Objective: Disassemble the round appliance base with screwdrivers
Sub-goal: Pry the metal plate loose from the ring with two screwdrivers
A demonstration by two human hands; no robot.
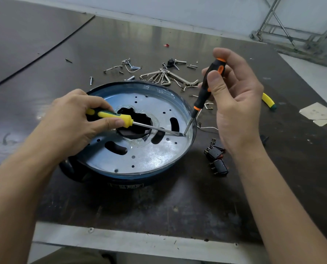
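While the base [139,176] sits on the dark table [177,206] straight in front of the person, near the front edge, both hands work at its right side; its blue rim rings a silvery plate [151,159] pierced with small holes, three dark slots and a jagged central opening. The left hand [71,121] reaches over the plate from the left, fingers and thumb curled tight round the yellow screwdriver [120,117]; the shaft lies low across the opening and ends just inside the right rim. The right hand [236,103] hovers above and to the right of the base, thumb and fingertips pinching the upper handle of the black screwdriver [201,98], which slants down and left; its tip meets the other tip at the same spot on the plate, though what lies beneath them is too small to tell.

Beyond the base, a bunch of hex keys [158,76] lies among scattered screws [91,80] and small metal bits; black switches [216,161] with metal terminals lie just right of the base, below the right wrist; a thin wire [208,127] trails beside the right rim; a yellow tube [268,101] and a scrap of paper [316,113] lie farther right; a metal frame [292,33] stands past the far right corner.
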